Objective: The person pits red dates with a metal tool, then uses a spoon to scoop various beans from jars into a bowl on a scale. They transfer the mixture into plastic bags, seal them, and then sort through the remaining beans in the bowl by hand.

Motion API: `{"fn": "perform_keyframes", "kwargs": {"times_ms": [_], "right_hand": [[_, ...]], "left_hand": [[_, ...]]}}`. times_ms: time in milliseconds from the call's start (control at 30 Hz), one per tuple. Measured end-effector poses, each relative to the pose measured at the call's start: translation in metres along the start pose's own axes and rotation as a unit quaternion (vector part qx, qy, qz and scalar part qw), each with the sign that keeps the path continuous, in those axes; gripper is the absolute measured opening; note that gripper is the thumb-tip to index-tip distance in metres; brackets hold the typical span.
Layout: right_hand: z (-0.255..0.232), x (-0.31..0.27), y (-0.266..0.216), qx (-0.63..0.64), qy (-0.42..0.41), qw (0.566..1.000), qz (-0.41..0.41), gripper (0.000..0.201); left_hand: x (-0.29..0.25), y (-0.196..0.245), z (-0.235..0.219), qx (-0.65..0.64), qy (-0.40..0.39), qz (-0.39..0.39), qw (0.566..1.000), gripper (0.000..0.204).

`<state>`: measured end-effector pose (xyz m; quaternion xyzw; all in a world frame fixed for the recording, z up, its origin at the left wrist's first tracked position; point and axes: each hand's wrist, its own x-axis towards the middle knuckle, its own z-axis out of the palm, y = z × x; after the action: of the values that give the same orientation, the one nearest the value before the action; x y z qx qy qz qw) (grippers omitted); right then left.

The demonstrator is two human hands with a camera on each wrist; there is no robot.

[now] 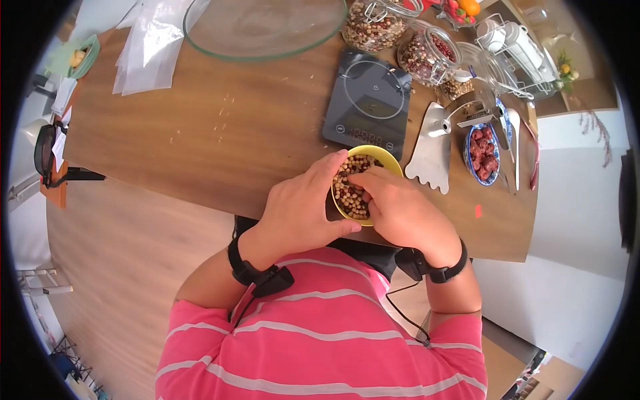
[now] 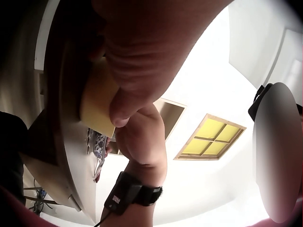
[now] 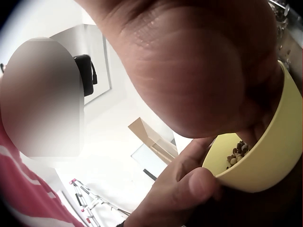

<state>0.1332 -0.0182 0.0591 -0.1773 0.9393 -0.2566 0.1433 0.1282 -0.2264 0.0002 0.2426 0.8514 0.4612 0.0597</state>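
A yellow bowl point(image 1: 383, 155) stands at the table's front edge, filled with mixed pale and dark beans point(image 1: 351, 193). My left hand point(image 1: 293, 207) grips its left side, fingers at the far rim and thumb at the near rim; the left wrist view shows that thumb against the bowl point(image 2: 97, 101). From the right, my right hand point(image 1: 407, 207) reaches into the bowl, its fingertips down among the beans. In the right wrist view the palm point(image 3: 189, 80) covers much of the bowl point(image 3: 265, 165), and whether those fingertips pinch any beans is hidden.
Behind the bowl lies a black kitchen scale point(image 1: 370, 100). To the right are a metal scraper point(image 1: 430, 153) and a blue-patterned dish point(image 1: 495, 175) of dark red pieces. Bean-filled jars point(image 1: 373, 30), a large glass bowl point(image 1: 267, 52) and plastic bags point(image 1: 148, 53) are farther back.
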Motion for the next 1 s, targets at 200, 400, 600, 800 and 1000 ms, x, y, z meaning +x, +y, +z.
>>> {"fn": "perform_keyframes", "kwargs": {"times_ms": [200,400,600,800,1000], "right_hand": [[-0.006,0.015,-0.002,0.154,-0.099,0.981,0.065,0.038],[0.003,0.025,0.023,0.45,-0.164,0.859,0.18,0.039],[-0.01,0.026,0.011,0.567,-0.108,0.783,0.231,0.038],[-0.014,0.008,0.021,0.634,-0.038,0.745,0.204,0.045],[-0.002,-0.005,0.024,0.685,0.002,0.708,0.174,0.049]], "left_hand": [[-0.001,-0.001,-0.007,-0.038,-0.038,-0.018,0.998,0.104],[0.001,0.0,-0.012,-0.051,-0.074,-0.053,0.995,0.105],[0.0,0.0,-0.011,-0.068,-0.065,-0.053,0.994,0.105],[0.002,0.003,-0.014,-0.081,-0.076,-0.074,0.991,0.105],[0.001,0.0,-0.008,-0.068,-0.045,-0.05,0.995,0.113]]}}
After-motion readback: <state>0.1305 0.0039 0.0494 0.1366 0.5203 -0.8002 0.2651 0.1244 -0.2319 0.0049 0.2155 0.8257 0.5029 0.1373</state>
